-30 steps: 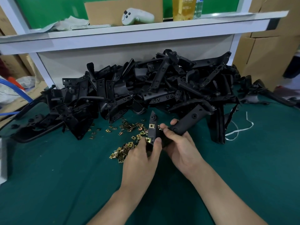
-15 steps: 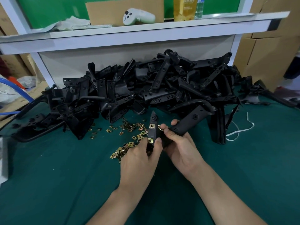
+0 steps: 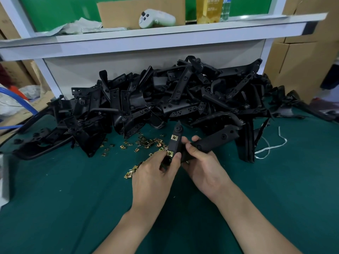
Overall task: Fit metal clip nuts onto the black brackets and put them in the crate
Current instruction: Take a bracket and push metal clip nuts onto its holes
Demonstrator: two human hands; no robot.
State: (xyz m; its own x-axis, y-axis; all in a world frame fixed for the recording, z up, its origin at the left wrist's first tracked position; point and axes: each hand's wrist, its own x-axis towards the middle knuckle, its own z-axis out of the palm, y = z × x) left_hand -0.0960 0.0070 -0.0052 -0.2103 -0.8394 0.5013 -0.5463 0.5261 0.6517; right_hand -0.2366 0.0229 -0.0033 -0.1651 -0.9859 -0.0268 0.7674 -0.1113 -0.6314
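Both my hands hold one black bracket [image 3: 214,142] above the green table. My left hand [image 3: 156,173] grips its lower left arm, thumb pressed beside a brass clip nut [image 3: 169,153] seated there. A second clip nut [image 3: 174,137] sits higher on the same upright arm. My right hand [image 3: 203,167] grips the bracket's middle, fingers curled over its top edge. Loose brass clip nuts [image 3: 146,143] lie scattered on the cloth just left of my hands. No crate is in view.
A big heap of black brackets [image 3: 165,101] fills the back of the green table [image 3: 73,198]. A white shelf [image 3: 146,37] overhangs it, carrying a game controller [image 3: 156,18]. White string [image 3: 269,147] lies at right. Cardboard boxes [image 3: 300,57] stand beyond.
Both hands stay on the bracket almost unmoved; my left thumb has shifted slightly along the lower clip nut.
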